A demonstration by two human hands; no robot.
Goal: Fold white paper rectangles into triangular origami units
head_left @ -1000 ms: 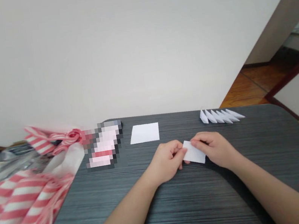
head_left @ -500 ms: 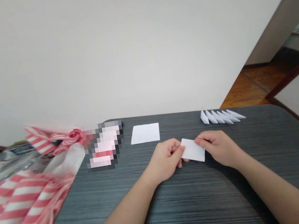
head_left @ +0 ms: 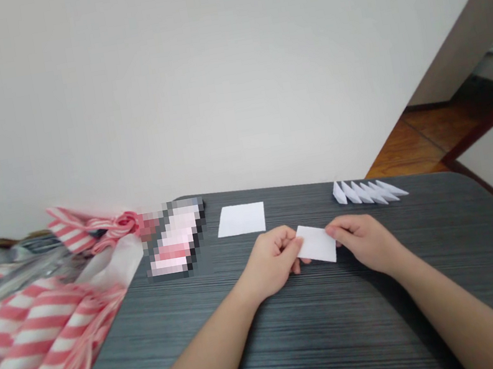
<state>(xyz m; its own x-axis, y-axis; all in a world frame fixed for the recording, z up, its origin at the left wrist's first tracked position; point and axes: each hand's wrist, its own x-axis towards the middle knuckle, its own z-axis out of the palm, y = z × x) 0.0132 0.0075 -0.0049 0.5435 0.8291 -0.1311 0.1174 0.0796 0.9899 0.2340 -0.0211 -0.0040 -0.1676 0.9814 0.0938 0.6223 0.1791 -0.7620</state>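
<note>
A small white piece of paper (head_left: 317, 244) is held between my two hands above the dark table. My left hand (head_left: 274, 261) pinches its left edge, thumb on top and the other fingers curled beneath. At the upper right corner, my right hand (head_left: 364, 241) grips the paper between thumb and bent fingers. Just beyond my left hand, a flat white sheet (head_left: 241, 219) lies on the table. Several folded, pointed white paper pieces (head_left: 365, 191) overlap in a slanting row past my right hand.
The dark wood-grain table (head_left: 310, 337) stands against a pale wall (head_left: 219, 76). A pixelated, phone-like object (head_left: 177, 237) lies at its back left. Red-and-white striped cloth (head_left: 38, 326) and clear plastic are heaped left of the table. Wooden floor (head_left: 427, 135) shows at the right.
My right thumb has shifted slightly outward along the paper's top right corner, and the paper looks a little flatter. My left hand keeps its pinch. The whole view has drifted slightly.
</note>
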